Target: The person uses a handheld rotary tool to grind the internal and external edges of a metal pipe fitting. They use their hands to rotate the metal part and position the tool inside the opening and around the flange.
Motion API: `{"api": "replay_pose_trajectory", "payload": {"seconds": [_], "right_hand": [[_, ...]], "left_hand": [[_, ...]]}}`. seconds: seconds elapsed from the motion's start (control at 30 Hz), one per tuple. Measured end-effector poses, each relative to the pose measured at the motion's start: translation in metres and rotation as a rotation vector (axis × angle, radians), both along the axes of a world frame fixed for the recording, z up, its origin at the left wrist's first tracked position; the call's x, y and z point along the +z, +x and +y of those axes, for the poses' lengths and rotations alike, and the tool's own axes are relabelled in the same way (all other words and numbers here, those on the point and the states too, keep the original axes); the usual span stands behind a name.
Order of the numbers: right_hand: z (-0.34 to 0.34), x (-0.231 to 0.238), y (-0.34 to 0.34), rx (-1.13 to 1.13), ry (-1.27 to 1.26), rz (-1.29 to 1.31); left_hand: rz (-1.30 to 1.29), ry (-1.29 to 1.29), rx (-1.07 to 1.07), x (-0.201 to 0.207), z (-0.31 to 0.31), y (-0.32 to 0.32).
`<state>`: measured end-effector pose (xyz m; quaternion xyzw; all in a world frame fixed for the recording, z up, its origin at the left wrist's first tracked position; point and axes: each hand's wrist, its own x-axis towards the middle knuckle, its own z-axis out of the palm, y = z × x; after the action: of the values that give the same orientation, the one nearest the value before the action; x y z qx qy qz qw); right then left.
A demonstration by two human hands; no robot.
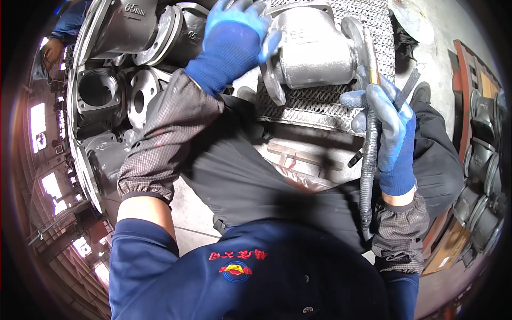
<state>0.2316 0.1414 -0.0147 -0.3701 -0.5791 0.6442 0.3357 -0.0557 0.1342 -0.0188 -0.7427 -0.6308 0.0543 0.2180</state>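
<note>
A silver-grey cast flanged valve body point(316, 50) lies on its side on a perforated metal work surface point(304, 104) in front of me. My left hand point(234, 29), in a blue glove, is at its left flange, thumb spread from the fingers; the fingertips are partly cut off by the upper edge. My right hand point(388, 114), also gloved, is closed round a long rod-like tool with a ribbed, wrapped lower part point(368, 181) and a thin upper rod point(370, 53) beside the right flange. A dark flat bar point(408, 87) sticks out of the same grip; its kind is unclear.
More grey castings point(98, 88) are stacked at the left, close to my left forearm. At the far right, a rack point(463, 69) stands near several castings point(482, 160). Another person's hand point(52, 50) shows at the upper left. Below the work surface lies a wooden piece point(304, 154).
</note>
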Motion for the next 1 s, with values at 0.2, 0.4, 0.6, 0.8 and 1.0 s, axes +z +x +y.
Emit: {"api": "replay_pose_trajectory", "payload": {"seconds": [0.2, 0.4, 0.6, 0.8, 1.0], "right_hand": [[-0.002, 0.002, -0.007, 0.027, 0.057, -0.128], [-0.042, 0.024, -0.033, 0.199, -0.495, 0.009], [-0.038, 0.035, -0.038, 0.193, -0.267, -0.257], [-0.059, 0.013, -0.006, 0.168, -0.427, -0.281], [-0.073, 0.006, -0.031, -0.054, -0.332, -0.258]], "left_hand": [[-0.685, -0.618, -0.251, 0.010, -0.091, 0.075], [-1.653, -0.034, -0.109, -0.030, -0.118, 0.079], [-1.852, -0.191, 0.035, -0.015, -0.129, 0.069], [-2.130, -0.166, 0.158, -0.015, -0.135, 0.066], [-2.200, -0.068, 0.166, -0.008, -0.139, 0.064]]}}
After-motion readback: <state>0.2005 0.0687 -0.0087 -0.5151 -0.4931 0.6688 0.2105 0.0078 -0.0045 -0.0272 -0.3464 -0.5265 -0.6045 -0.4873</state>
